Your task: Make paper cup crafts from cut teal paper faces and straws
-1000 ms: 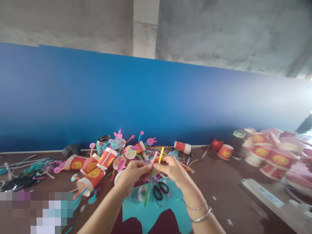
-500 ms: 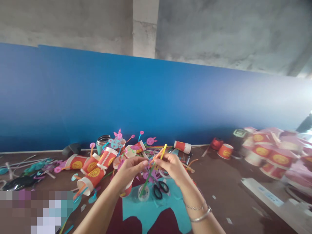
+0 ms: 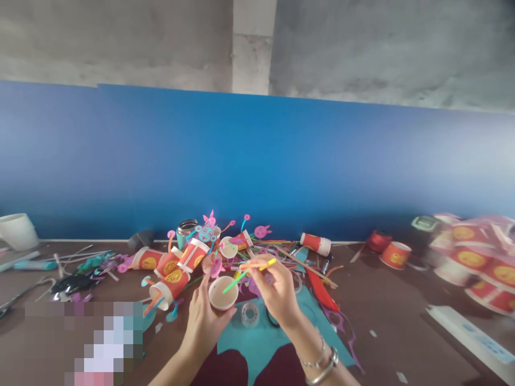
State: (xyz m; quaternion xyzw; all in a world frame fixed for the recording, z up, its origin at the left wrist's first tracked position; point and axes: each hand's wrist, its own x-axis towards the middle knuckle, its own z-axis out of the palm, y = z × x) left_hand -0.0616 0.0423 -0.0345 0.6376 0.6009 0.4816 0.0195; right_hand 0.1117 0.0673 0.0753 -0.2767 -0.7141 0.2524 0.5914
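Observation:
My left hand (image 3: 201,316) is wrapped round a paper cup (image 3: 217,288), its mouth tipped up towards me. Between the fingers of my right hand (image 3: 278,296) is a thin green-and-yellow straw (image 3: 242,277), its green end at the cup's mouth; I cannot tell if it touches the inside. An orange piece lies along my right fingers, partly hidden. Just below the hands, a clear tape roll (image 3: 250,315) rests on a teal sheet (image 3: 257,343). Black scissors (image 3: 272,318) are mostly covered by my right hand.
Red paper cups (image 3: 174,283) with paper cut-outs are heaped at left, behind them a flask (image 3: 186,231). Stacked cups (image 3: 316,244) lie at the back. On the right are a power strip (image 3: 469,335), a single cup (image 3: 396,255) and a pile of cups (image 3: 472,254).
My left hand has moved down and now holds a paper cup. My right hand has lowered slightly, and the straw has tilted with its green end at the cup. The view has shifted left.

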